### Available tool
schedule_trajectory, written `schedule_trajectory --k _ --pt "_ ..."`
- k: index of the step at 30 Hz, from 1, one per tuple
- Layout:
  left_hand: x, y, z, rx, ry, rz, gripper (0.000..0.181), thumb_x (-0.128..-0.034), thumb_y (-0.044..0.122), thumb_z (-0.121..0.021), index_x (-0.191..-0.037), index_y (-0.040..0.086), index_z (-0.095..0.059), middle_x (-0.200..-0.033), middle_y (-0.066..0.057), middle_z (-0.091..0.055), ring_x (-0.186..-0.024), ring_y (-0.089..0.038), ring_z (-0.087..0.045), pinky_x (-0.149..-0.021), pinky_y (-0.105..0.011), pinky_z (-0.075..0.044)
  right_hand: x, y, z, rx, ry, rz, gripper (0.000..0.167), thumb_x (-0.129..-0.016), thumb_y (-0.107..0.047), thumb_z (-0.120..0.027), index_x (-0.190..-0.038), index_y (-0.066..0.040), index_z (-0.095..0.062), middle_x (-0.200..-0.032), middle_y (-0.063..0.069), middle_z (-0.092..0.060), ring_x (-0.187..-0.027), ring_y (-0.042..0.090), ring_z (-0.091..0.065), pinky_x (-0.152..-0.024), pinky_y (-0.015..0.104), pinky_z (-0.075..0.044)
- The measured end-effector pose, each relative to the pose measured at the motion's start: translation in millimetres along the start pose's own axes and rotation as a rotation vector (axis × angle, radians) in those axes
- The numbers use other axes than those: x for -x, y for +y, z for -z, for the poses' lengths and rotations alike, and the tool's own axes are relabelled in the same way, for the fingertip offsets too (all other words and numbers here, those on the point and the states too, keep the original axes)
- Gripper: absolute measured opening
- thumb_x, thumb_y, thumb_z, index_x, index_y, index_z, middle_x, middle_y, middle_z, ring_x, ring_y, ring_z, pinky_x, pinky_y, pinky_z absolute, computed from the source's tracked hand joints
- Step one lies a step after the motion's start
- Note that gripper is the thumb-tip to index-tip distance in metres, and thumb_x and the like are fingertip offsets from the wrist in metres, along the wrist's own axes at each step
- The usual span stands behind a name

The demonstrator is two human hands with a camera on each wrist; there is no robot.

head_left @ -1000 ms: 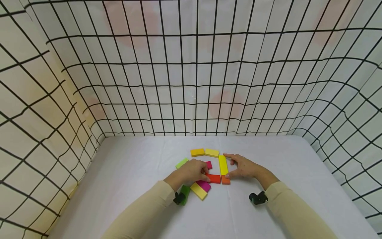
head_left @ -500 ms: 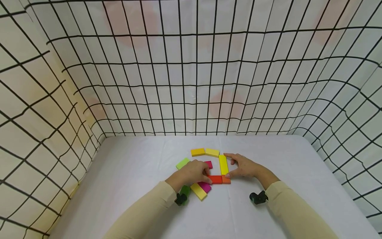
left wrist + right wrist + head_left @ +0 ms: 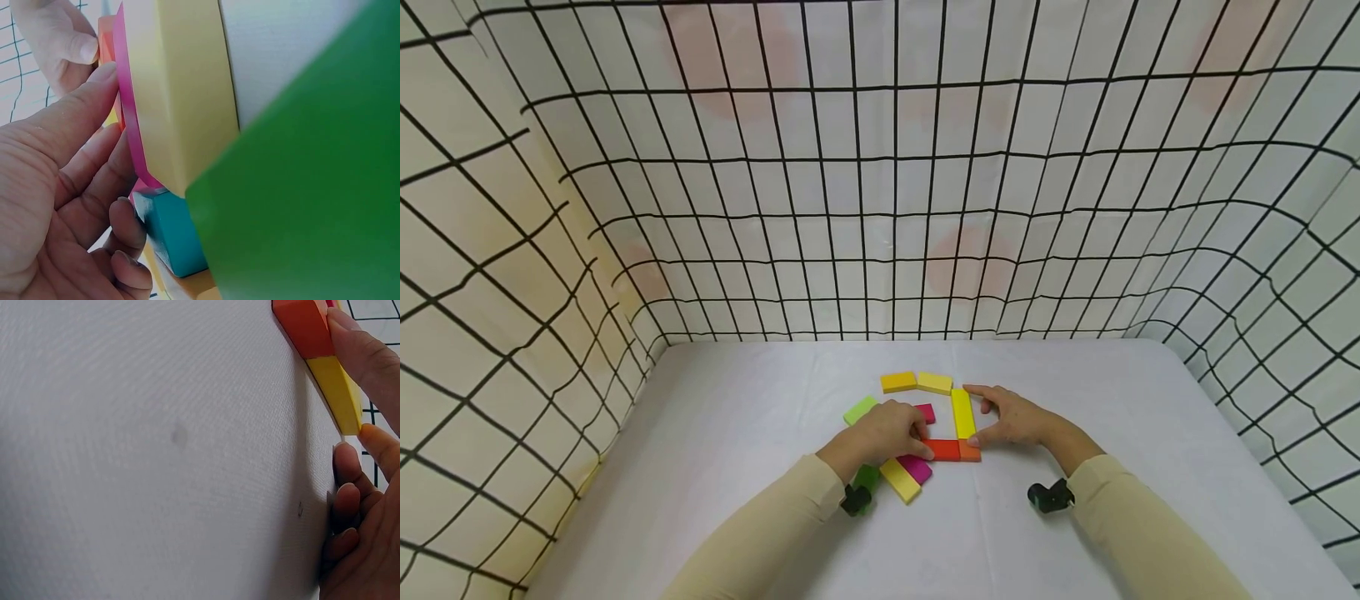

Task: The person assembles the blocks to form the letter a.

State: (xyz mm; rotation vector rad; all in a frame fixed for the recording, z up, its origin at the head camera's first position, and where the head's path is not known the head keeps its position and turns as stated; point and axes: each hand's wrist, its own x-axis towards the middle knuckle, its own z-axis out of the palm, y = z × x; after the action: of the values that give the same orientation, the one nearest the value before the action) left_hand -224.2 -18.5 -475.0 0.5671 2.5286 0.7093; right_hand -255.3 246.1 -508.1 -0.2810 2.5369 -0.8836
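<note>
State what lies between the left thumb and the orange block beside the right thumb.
The red block, end to end with the orange block; the head view shows it.

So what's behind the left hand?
The left hand partly hides a red block, a purple block and a pink block. The left wrist view shows a teal block; anything else is covered.

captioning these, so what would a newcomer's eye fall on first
Likely the red block held by the left hand near the middle of the white table, and the bright yellow block beside the right hand. Next, the black grid stands out, rising behind and along both sides.
</note>
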Motion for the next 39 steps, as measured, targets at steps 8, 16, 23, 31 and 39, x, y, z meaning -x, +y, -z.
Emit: schedule_trajectory --k 8,16,23,31,39 --pt "0.0 1.8 0.1 0.022 0.002 0.015 0.021 -0.0857 0.035 -0.082 -0.099 0.021 -0.073 -0.090 0.007 -0.064 -0.083 -0.012 -0.059 -0.068 -0.022 -0.052 0.3 -0.3 0.8 -0.008 -0.001 -0.011 0.102 -0.072 -0.044 -0.091 -0.157 -0.024 -0.039 -0.110 0.006 -0.047 -0.100 0.022 -0.045 -0.077 0.034 -0.041" --pt "-1.6 -0.1 1.3 0.024 -0.003 0.006 0.022 -0.0863 0.036 -0.082 -0.099 0.021 -0.073 -0.090 0.007 -0.064 -0.083 -0.012 -0.059 -0.068 -0.022 -0.052 -0.8 2.0 0.6 -0.001 0.004 0.003 0.101 -0.073 -0.043 -0.091 -0.157 -0.023 -0.039 -0.110 0.006 -0.047 -0.099 0.022 -0.045 -0.077 0.034 -0.041" --pt "-4.9 -12.0 16.0 0.008 0.089 -0.077 0.020 -0.0941 0.035 -0.074 -0.105 0.017 -0.075 -0.087 0.008 -0.067 -0.078 -0.009 -0.059 -0.072 -0.021 -0.052 -0.6 1.5 -0.8 0.008 0.009 -0.006 0.102 -0.072 -0.045 -0.091 -0.157 -0.024 -0.039 -0.110 0.005 -0.048 -0.102 0.022 -0.045 -0.078 0.033 -0.043" --pt "-1.0 -34.1 19.4 -0.069 0.162 -0.010 0.017 -0.0927 0.034 -0.076 -0.101 0.019 -0.073 -0.098 0.004 -0.065 -0.093 -0.015 -0.053 -0.082 -0.028 -0.050 0.5 1.1 -0.2 0.000 0.006 -0.010 0.102 -0.071 -0.044 -0.092 -0.157 -0.021 -0.040 -0.110 0.006 -0.048 -0.106 0.023 -0.045 -0.082 0.035 -0.044" --pt "5.4 -39.7 11.2 -0.137 0.207 0.030 0.038 -0.0833 0.045 -0.082 -0.109 0.020 -0.070 -0.106 0.000 -0.058 -0.098 -0.018 -0.049 -0.082 -0.032 -0.046 -0.4 1.5 -0.7 0.020 0.011 0.004 0.103 -0.071 -0.046 -0.091 -0.157 -0.022 -0.040 -0.111 0.006 -0.048 -0.103 0.022 -0.045 -0.080 0.035 -0.043"
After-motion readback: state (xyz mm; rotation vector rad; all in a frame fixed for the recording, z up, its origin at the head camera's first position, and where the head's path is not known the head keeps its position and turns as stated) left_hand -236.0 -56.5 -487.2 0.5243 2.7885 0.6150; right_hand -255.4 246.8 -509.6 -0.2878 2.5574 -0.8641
